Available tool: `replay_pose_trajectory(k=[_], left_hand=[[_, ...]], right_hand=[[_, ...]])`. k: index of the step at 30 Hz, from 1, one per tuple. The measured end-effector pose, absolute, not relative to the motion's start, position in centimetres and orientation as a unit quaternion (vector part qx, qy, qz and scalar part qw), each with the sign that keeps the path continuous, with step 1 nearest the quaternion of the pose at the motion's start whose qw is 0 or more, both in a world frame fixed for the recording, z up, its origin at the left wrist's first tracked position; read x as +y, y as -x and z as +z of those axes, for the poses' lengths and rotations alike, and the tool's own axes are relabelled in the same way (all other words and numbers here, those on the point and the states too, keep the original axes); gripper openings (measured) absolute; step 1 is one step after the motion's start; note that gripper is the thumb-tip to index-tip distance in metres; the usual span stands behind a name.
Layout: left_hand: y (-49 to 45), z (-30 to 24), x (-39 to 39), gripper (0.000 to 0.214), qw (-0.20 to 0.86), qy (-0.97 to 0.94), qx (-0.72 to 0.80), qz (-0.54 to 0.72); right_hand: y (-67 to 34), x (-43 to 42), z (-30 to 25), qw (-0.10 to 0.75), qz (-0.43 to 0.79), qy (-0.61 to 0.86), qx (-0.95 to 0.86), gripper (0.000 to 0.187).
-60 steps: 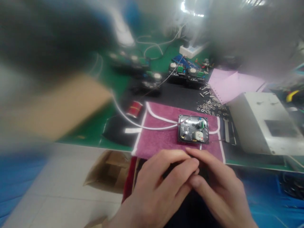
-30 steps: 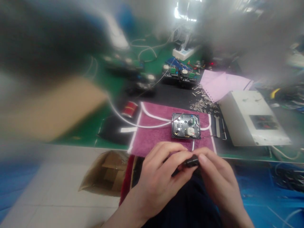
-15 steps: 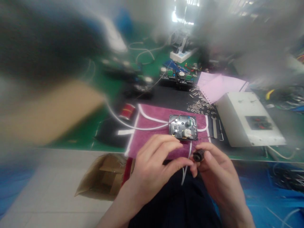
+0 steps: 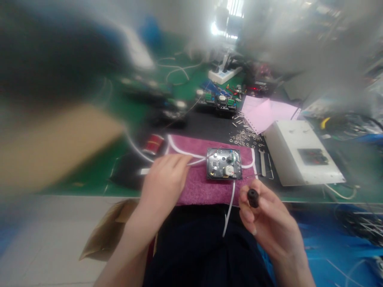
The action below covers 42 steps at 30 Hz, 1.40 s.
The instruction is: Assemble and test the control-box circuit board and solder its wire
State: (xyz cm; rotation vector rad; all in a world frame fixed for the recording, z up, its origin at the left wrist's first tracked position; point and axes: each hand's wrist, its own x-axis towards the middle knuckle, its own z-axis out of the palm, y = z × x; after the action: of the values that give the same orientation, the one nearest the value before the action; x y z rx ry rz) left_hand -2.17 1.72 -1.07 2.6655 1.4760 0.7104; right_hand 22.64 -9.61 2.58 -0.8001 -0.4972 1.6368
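My left hand (image 4: pixel 164 179) is over the left part of the purple cloth (image 4: pixel 194 191), fingers curled down around a white cable (image 4: pixel 136 147); the fingertips are partly hidden. The cable runs to an opened black housing with a circuit board (image 4: pixel 224 164), lying on the cloth. A pale cable (image 4: pixel 229 209) hangs from its near side over the table edge. My right hand (image 4: pixel 272 215) is closed on a short black cylindrical piece (image 4: pixel 253 197), held in front of the cloth, its end with a small round hole facing me.
A red spool (image 4: pixel 153 144) stands left of the cloth. On the right are a wrench (image 4: pixel 262 162), scattered metal rings (image 4: pixel 245 138), pink papers (image 4: pixel 266 111) and a white box (image 4: pixel 299 151). More circuit boards (image 4: pixel 217 103) stand behind. A cardboard box (image 4: pixel 104 231) is below the table.
My left hand has moved left, away from my right hand, onto the white cable. My right hand has turned the black piece slightly. The view has shifted a little.
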Motion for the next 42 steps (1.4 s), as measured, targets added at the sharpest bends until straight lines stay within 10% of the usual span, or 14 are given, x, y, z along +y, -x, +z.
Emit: replay_pose_trajectory(k=[9, 23, 33, 42], left_hand=[[7.2, -1.0, 2.1, 0.032, -0.067, -0.787, 0.535, 0.299], [-0.9, 1.9, 3.3, 0.097, 0.188, -0.877, 0.351, 0.27], [-4.9, 0.4, 0.8, 0.089, 0.143, -0.835, 0.4, 0.349], [-5.8, -2.5, -1.8, 0.094, 0.187, -0.788, 0.46, 0.364]], right_hand=[[-24.0, -9.9, 2.5, 0.597, 0.636, 0.419, -0.252, 0.024], [-23.8, -8.6, 3.1, 0.632, 0.613, 0.427, -0.203, 0.013], [-25.3, -9.3, 3.6, 0.645, 0.568, 0.452, -0.236, 0.011], [-25.4, -6.3, 5.3, 0.509, 0.18, 0.554, -0.634, 0.017]])
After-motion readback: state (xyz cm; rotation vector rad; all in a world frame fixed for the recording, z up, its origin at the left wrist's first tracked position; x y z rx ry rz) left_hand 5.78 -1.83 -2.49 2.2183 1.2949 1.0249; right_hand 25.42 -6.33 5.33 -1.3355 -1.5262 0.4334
